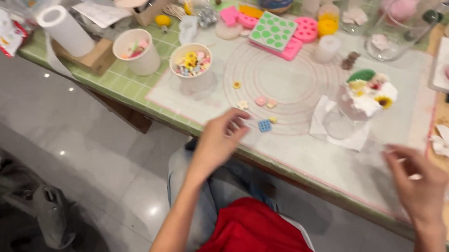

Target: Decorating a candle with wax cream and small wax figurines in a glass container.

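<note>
Left hand (pixel 217 140) hovers at the near edge of the tabletop (pixel 120 84), fingers loosely curled, grasping nothing; nearest item is a small blue square piece (pixel 264 125) just beside its fingertips on the translucent mat (pixel 292 85). Right hand (pixel 420 180) over the near right edge, fingers bent, blurred; grasp cannot be determined. Decorated glass jar (pixel 364 103) stands between the hands, on a white tissue.

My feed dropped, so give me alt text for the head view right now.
Seen from above, the left hand reaches toward small pastel decorations beside a blue square piece on a translucent mat, while the right hand hovers near the table edge. A glass cup topped with white cream and flowers stands between them, amid moulds and cups.
</note>
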